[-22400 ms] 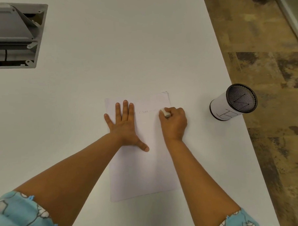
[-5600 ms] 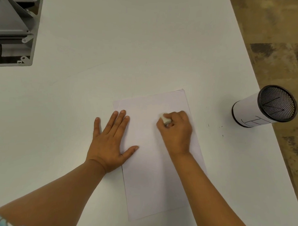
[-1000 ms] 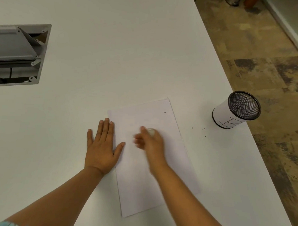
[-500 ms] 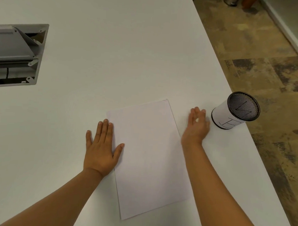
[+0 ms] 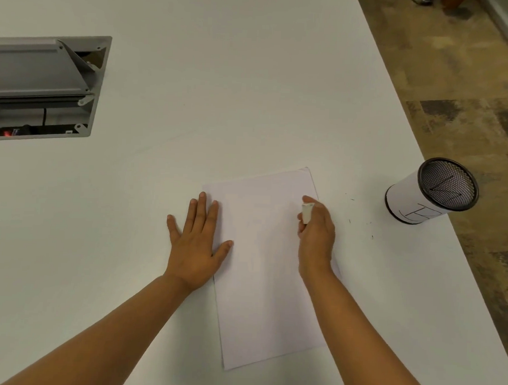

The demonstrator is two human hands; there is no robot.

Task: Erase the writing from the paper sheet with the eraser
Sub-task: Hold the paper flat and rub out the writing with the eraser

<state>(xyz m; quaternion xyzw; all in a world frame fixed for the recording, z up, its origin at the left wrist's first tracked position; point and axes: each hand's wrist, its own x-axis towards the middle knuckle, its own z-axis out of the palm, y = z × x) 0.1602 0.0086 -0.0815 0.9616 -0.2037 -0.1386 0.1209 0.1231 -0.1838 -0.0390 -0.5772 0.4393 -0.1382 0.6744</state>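
A white paper sheet (image 5: 266,280) lies on the white table, tilted slightly, and no writing shows on it. My left hand (image 5: 196,242) rests flat, fingers spread, on the sheet's left edge. My right hand (image 5: 316,235) is over the sheet's right edge near its top corner, shut on a small white eraser (image 5: 306,212) that sticks up between thumb and fingers.
A mesh pen holder (image 5: 430,191) wrapped in white paper stands near the table's right edge (image 5: 439,188), with dark eraser crumbs (image 5: 362,220) between it and the sheet. A grey cable hatch (image 5: 45,87) is open at the far left. Patterned floor lies to the right.
Half a second ago my right hand lay flat on the table right of the sheet, by the holder; now it is back over the sheet's right edge with the eraser showing. My left hand stayed put.
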